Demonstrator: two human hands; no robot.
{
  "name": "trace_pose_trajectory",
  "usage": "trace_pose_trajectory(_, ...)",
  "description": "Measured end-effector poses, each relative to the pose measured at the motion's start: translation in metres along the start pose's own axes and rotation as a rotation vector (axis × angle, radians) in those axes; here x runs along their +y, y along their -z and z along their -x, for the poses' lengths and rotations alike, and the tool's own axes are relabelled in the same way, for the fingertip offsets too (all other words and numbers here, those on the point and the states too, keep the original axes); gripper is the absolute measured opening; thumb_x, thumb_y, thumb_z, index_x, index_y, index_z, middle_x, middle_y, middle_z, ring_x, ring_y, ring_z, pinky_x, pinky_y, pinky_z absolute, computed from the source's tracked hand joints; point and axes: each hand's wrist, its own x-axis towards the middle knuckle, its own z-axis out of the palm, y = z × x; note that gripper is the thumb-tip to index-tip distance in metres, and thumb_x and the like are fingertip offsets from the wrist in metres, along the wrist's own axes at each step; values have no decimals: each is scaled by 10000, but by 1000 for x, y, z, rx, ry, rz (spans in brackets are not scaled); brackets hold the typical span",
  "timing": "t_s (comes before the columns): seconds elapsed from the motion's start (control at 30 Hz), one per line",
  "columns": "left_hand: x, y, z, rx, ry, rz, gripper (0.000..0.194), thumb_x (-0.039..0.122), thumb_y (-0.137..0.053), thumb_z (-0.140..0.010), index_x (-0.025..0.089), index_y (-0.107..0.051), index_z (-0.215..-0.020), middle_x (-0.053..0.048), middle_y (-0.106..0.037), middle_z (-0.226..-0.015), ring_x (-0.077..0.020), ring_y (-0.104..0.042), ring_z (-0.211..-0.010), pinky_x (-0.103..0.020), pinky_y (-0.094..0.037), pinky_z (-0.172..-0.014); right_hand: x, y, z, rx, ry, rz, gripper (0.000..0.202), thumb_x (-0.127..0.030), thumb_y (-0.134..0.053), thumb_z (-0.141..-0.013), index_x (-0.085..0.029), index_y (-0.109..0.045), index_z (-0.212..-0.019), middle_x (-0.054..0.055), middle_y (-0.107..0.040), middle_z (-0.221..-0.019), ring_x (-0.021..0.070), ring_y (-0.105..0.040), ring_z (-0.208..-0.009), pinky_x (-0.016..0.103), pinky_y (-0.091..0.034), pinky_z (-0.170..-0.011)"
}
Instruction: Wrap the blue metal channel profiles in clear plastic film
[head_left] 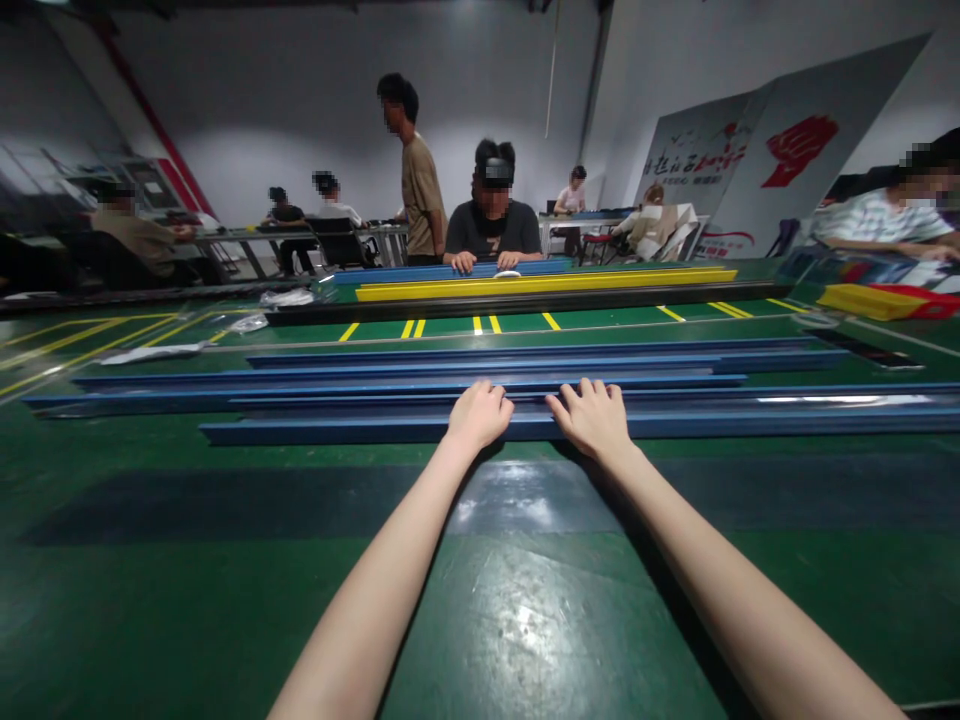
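Several long blue rails (360,392) lie side by side across the green surface (525,620) in front of me. My left hand (478,412) rests on the nearest blue rail (315,431), its fingers curled over the far edge. Just to the right, my right hand (591,416) lies on the same rail with fingers bent over the top. Both arms reach straight forward. Whether either hand truly grips the rail or only presses on it is unclear.
A dark strip (225,500) runs along the surface near me. Beyond the blue rails lie yellow (540,284) and black rails (525,303). A seated person (492,225) faces me with hands on a blue rail; another person (416,175) stands behind. More people sit at tables on both sides.
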Motion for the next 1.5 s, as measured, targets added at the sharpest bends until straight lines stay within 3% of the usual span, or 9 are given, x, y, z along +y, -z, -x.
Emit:
trace_pose_trajectory(0.17, -8, 0, 1, 17, -32, -1, 315, 258, -337, -866, 165, -637, -884, -68, -641, -894, -177, -565, -889, -270, -433, -805, 12, -2, -3, 4, 94, -4, 551, -522, -203, -878, -165, -619, -932, 134, -591, -935, 261, -482, -894, 377, -282, -750)
trace_pose_trajectory(0.33, -13, 0, 3, 30, -56, 4, 308, 238, -339, -864, 164, -638, -882, -62, -651, -879, -173, -579, -871, -266, -447, -793, 33, -12, -4, 110, 145, -22, 521, -491, -251, -876, -139, -568, -1092, 155, -566, -1069, 274, -450, -975, 385, -289, -792)
trace_pose_trajectory(0.47, -27, -2, 9, 50, -69, 23, 300, 213, -336, -858, 153, -629, -892, -73, -652, -867, -176, -594, -839, -273, -467, -754, 44, -16, -4, 146, 248, -59, 478, -451, -288, -878, -139, -565, -1111, 155, -557, -1116, 274, -428, -1033, 386, -294, -832)
trace_pose_trajectory(0.7, -45, -5, 21, 143, -72, 42, 302, 193, -331, -851, 158, -631, -857, -90, -637, -859, -183, -574, -848, -289, -460, -754, 30, -14, -9, 101, 354, -123, 451, -434, -278, -889, -163, -560, -1114, 140, -560, -1120, 259, -428, -1036, 385, -302, -841)
trace_pose_trajectory(0.93, -55, 5, 26, 205, -6, -57, 317, 267, -328, -870, 175, -627, -925, -88, -622, -1002, -218, -526, -952, -356, -378, -793, 27, -18, -16, 49, 286, -143, 479, -449, -225, -899, -166, -541, -1122, 123, -560, -1099, 236, -458, -995, 360, -307, -843)
trace_pose_trajectory(1.2, -76, 3, 26, 224, 113, -100, 303, 230, -327, -845, 191, -624, -890, -61, -650, -928, -198, -566, -860, -404, -273, -930, 25, -22, -26, 6, 208, -143, 500, -478, -222, -887, -129, -577, -935, 136, -562, -910, 244, -468, -872, 352, -331, -784)
trace_pose_trajectory(1.5, -81, 1, 19, 194, 96, -85, 291, 237, -346, -819, 178, -628, -855, -73, -644, -907, -202, -568, -847, -381, -318, -874, 20, -23, -25, -8, 162, -172, 513, -498, -213, -884, -125, -560, -942, 140, -546, -914, 251, -459, -902, 359, -344, -789)
